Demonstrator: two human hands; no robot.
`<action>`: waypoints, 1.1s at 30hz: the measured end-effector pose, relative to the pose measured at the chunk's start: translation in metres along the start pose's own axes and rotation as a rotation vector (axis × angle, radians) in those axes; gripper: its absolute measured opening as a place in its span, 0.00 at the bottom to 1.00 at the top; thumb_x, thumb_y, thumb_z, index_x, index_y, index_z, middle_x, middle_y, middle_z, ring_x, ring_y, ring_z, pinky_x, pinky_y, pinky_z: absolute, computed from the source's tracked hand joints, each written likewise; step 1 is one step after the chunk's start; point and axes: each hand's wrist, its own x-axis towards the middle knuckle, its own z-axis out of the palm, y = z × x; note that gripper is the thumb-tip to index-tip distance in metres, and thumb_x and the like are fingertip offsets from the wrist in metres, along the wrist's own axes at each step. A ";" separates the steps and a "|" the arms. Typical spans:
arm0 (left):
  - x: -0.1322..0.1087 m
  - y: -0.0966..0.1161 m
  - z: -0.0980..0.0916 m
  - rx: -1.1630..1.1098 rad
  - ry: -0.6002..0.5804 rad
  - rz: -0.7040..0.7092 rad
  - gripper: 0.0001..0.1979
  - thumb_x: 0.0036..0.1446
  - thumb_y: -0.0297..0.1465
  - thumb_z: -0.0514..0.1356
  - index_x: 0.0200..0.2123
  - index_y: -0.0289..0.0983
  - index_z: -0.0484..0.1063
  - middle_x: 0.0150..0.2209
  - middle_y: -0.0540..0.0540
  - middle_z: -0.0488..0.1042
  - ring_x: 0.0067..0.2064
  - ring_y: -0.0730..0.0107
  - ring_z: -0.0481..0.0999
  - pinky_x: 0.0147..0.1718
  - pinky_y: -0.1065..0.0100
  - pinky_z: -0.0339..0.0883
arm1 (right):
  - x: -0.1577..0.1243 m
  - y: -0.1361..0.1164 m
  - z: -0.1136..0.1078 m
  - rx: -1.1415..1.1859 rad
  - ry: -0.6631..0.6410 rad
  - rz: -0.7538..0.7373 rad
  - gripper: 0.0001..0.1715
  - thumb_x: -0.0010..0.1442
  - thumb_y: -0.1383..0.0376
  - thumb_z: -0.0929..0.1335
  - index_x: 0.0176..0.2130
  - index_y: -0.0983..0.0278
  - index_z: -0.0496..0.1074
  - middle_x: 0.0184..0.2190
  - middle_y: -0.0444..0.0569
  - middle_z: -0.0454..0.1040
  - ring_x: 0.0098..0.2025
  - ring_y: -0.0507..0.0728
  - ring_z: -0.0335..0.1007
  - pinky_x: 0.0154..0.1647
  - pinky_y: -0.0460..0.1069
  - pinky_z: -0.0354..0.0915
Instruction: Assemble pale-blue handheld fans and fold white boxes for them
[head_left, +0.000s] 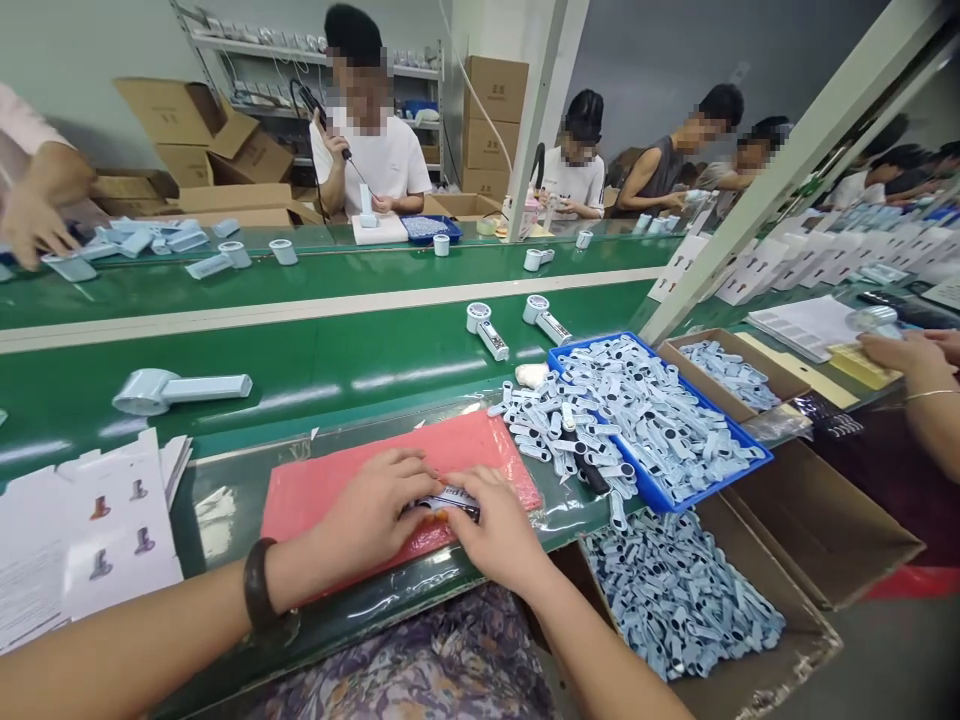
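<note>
On the red pad point(315, 500), both of my hands are closed around what looks like a handheld fan point(453, 497), mostly hidden by fingers. Only a short strip with dark lettering shows between them. My left hand point(379, 500) wears a dark bangle at the wrist and presses from the left. My right hand point(496, 525) grips the other end, its thumb along the near side. Just right of the pad lie many small light-blue cover pieces point(525, 420), with a black-handled tool point(589, 468) among them.
A blue tray point(750, 462) heaped with cover pieces sits to the right, above a full cardboard box point(814, 650). Light-blue fans point(487, 332) lie on the green conveyor belt point(375, 370). Printed sheets point(112, 560) are at left. A slanted metal post point(787, 170) and several co-workers stand beyond.
</note>
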 end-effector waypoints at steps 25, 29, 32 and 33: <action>0.078 -0.092 -0.055 0.519 -0.017 0.129 0.15 0.64 0.29 0.52 0.45 0.37 0.78 0.54 0.33 0.72 0.58 0.43 0.69 0.56 0.45 0.65 | -0.068 0.048 -0.044 -0.428 0.793 0.129 0.13 0.70 0.61 0.64 0.49 0.64 0.72 0.45 0.56 0.74 0.47 0.61 0.71 0.48 0.56 0.68; 0.141 -0.127 -0.077 0.582 0.039 -0.023 0.16 0.64 0.25 0.54 0.48 0.35 0.78 0.67 0.33 0.62 0.71 0.39 0.53 0.65 0.40 0.55 | -0.075 0.087 -0.070 -0.683 0.777 0.296 0.14 0.69 0.56 0.66 0.47 0.63 0.72 0.40 0.56 0.75 0.43 0.64 0.73 0.41 0.56 0.68; 0.174 -0.150 -0.068 0.588 0.050 -0.134 0.20 0.62 0.21 0.54 0.52 0.38 0.78 0.68 0.33 0.61 0.71 0.40 0.55 0.64 0.40 0.56 | -0.075 0.111 -0.073 -0.730 0.731 0.330 0.13 0.69 0.57 0.64 0.43 0.61 0.73 0.37 0.55 0.77 0.38 0.63 0.75 0.34 0.54 0.67; 0.181 -0.158 -0.064 0.578 0.036 -0.160 0.22 0.61 0.21 0.55 0.55 0.41 0.77 0.68 0.34 0.62 0.70 0.41 0.57 0.62 0.42 0.60 | -0.077 0.116 -0.073 -0.710 0.715 0.356 0.14 0.69 0.56 0.63 0.44 0.60 0.74 0.39 0.55 0.77 0.38 0.64 0.76 0.33 0.54 0.67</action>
